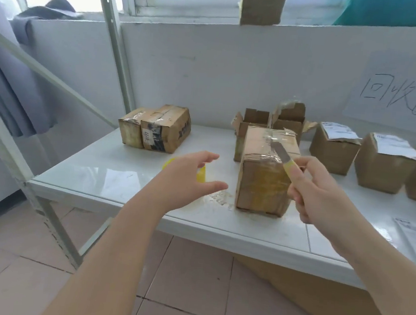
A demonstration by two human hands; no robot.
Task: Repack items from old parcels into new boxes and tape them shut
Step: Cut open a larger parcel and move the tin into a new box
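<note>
One parcel [263, 183] stands between left hand [187, 180] and right fingers [300, 194] gripping cutter [282, 154].

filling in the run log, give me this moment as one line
step: opening taped box | right hand: grips knife, blade at box top | left hand: open, left of box, holding nothing

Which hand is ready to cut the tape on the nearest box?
Probably the right hand: it grips the yellow utility knife, its blade over the taped cardboard box. The left hand is open and empty.
</note>
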